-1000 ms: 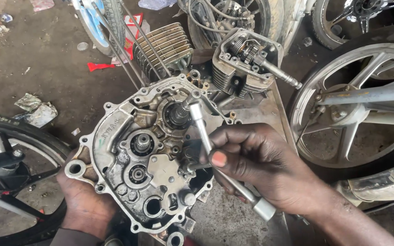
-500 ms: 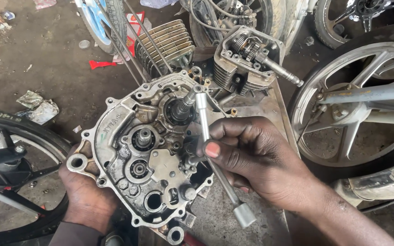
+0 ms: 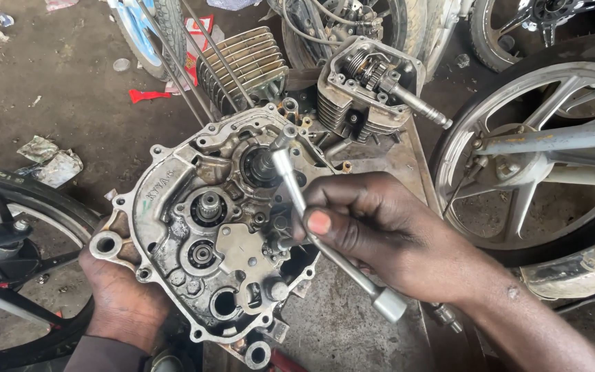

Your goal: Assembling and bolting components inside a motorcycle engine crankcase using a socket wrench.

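A grey metal engine crankcase half (image 3: 204, 227) with exposed shafts and bearings stands tilted in the middle of the view. My left hand (image 3: 122, 303) grips its lower left edge from below. My right hand (image 3: 387, 238) is closed around a silver socket wrench (image 3: 325, 234), a long bar with sockets at its ends. One arm of the wrench reaches into the crankcase near its right side, and the upper socket end lies over the top shaft.
A finned cylinder (image 3: 242, 65) and a cylinder head (image 3: 366, 86) lie behind the crankcase. A motorcycle alloy wheel (image 3: 538, 158) stands at right, another tyre and wheel (image 3: 15, 255) at left. Paper scraps (image 3: 49, 162) and a red bit (image 3: 147, 95) lie on the dirty floor.
My right hand has swung the wrench, its lower socket end moving left and down. The crankcase has shifted slightly; my left hand keeps the same grip.
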